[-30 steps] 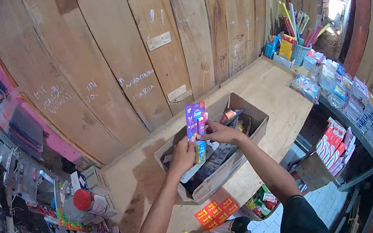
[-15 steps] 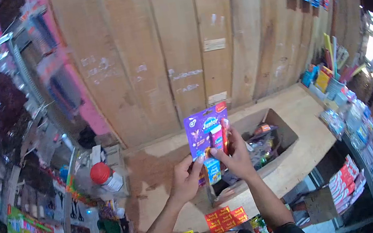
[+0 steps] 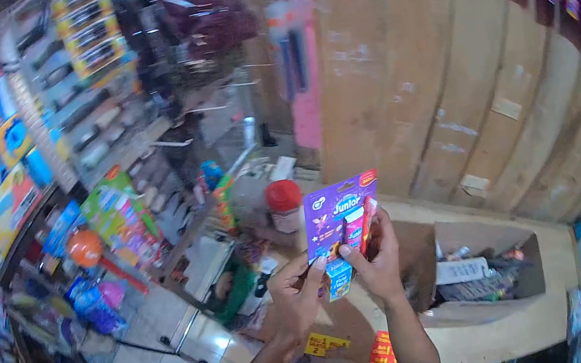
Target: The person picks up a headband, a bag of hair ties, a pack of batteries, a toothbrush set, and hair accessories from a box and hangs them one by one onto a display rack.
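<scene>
A purple blister card printed "Junior", a toothbrush-and-toothpaste pack [image 3: 321, 224], is held upright in front of me. It carries a pink tube and a red brush-like stick, with a blue lower part. My left hand [image 3: 294, 295] grips its lower left edge, thumb on the front. On its right side my right hand [image 3: 379, 263] holds it, thumb pressed near the tube and the other fingers behind. Below and to the right, an open cardboard box [image 3: 493, 311] with several packets and a white carton [image 3: 461, 270] rests on the wooden counter [image 3: 552, 318].
A red-lidded jar [image 3: 283, 198] stands behind the pack. Shelves and hanging goods fill the left, including an orange round thing [image 3: 85, 248]. Yellow [image 3: 326, 343] and orange promo cards [image 3: 382, 351] are near my body. A plank wall [image 3: 395, 71] rises behind the counter.
My view has swung left, so the box now sits farther right and more of the left shelves shows. Both hands keep hold of the pack, which tilts slightly differently.
</scene>
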Demonstrator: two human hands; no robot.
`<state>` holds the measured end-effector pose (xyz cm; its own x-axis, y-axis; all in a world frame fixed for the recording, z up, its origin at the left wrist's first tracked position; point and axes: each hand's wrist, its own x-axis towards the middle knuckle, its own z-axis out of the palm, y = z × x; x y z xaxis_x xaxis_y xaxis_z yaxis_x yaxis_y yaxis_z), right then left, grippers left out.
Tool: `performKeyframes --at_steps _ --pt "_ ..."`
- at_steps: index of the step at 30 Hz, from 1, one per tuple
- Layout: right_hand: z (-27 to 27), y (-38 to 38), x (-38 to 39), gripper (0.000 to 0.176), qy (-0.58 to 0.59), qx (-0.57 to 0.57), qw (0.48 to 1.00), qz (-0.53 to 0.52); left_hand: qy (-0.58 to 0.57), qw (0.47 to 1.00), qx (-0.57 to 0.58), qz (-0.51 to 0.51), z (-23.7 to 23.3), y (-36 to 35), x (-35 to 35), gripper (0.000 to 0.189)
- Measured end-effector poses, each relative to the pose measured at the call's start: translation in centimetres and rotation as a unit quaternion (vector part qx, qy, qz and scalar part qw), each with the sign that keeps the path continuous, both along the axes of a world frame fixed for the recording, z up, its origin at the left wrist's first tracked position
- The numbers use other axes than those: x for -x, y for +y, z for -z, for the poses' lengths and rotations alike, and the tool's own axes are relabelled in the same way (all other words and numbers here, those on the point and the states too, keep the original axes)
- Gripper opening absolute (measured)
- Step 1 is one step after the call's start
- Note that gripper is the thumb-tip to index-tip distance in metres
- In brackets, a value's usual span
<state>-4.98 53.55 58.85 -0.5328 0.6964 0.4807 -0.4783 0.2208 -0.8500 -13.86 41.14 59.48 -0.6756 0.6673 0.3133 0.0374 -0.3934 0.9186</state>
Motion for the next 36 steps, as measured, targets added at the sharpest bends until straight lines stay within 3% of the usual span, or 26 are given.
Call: performKeyframes --at_steps 6,14,18,23,33,36 --pt "-2.4 -2.5 6.2 0.076 0.005 -0.006 0.989 -0.144 0.008 0.99 -0.066 -0.122 -0.9 -4.2 3.2 0.024" --pt "-4.9 -5.5 13.4 0.073 0.044 -0.038 0.965 -0.255 0.037 0.961 -0.066 -0.267 -3.9 -7.9 6.4 0.022" --pt "-4.8 -6.4 15.9 0.072 0.02 -0.028 0.955 -0.294 -0.002 0.952 -0.061 -0.301 -3.5 -9.2 7.7 0.024" --pt "-5.1 -7.3 16.8 0.072 -0.031 -0.007 0.946 -0.323 0.04 0.938 -0.062 -0.338 -2.9 -9.7 8.8 0.025" --pt "-3.9 -7.9 19.9 0.073 0.002 -0.024 0.925 -0.38 0.019 0.938 -0.056 -0.342 -1.2 -10.9 11.1 0.025" --pt "-2.8 -8.4 22.1 0.072 0.03 -0.04 0.925 -0.377 0.06 0.923 -0.067 -0.373 -1.0 -10.9 12.8 0.024"
